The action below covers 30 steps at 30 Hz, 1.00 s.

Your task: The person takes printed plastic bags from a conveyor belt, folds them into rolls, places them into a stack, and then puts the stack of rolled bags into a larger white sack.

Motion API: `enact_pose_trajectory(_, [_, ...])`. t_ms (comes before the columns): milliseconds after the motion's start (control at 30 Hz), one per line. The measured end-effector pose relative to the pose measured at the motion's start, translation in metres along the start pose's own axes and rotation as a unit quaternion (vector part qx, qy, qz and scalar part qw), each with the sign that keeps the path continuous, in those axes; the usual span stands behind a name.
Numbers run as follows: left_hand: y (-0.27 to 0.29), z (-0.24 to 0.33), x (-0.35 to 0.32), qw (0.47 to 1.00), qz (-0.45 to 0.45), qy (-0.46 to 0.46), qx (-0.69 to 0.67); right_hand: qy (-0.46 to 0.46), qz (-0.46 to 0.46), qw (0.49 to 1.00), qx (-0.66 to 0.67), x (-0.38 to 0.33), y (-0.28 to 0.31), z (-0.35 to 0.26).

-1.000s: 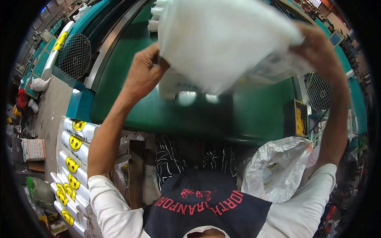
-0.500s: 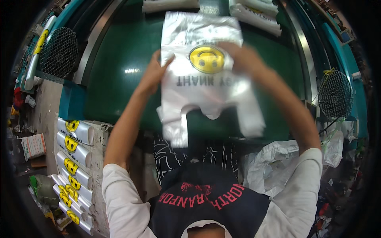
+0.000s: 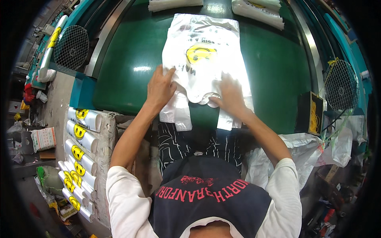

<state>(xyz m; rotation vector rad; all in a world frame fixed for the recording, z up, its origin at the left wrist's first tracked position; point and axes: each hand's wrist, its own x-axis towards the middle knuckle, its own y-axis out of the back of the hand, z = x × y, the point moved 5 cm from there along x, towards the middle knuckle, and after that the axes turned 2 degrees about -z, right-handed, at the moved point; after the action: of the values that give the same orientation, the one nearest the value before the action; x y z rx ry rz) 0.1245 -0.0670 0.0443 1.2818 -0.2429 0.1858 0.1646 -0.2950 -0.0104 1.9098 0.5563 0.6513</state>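
Note:
White plastic T-shirt bags (image 3: 180,51), printed with a yellow smiley face, lie in a loose stack on the green conveyor surface (image 3: 123,83). Their two handle straps point toward me and reach past the near edge. My left hand (image 3: 160,89) rests at the stack's left side, fingers apart and touching the film. On the right part of the stack lies my right hand (image 3: 232,96), slightly blurred, its fingers spread and its thumb stretched toward the rounded tabs (image 3: 194,96) between the straps. Neither hand is visibly closed around the film.
Folded bag bundles (image 3: 258,14) lie at the far end. Rolled smiley bags (image 3: 83,133) are stacked at my left. Mesh-covered fans (image 3: 71,47) flank the conveyor. A black box with yellow string (image 3: 313,115) stands at the right, above a large white plastic sack (image 3: 293,144).
The bags have settled flatter, nearer the belt. My right hand has moved down from beside the smiley to the tabs; my left has slid lower along the left side.

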Motion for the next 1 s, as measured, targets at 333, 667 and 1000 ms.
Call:
enact_pose_trajectory(333, [-0.043,0.006,-0.032,0.792,-0.233,0.233,-0.514,-0.21,0.084,0.915,0.334,-0.049,0.038,0.078])
enact_pose_trajectory(667, [-0.004,0.061,-0.074,0.935,-0.245,0.059,-0.25,-0.229,0.009,0.932,0.28,-0.088,0.079,0.071])
enact_pose_trajectory(1000, [-0.074,0.067,0.018,0.872,-0.213,0.098,-0.429,-0.246,-0.179,0.748,0.59,0.001,0.025,0.032])
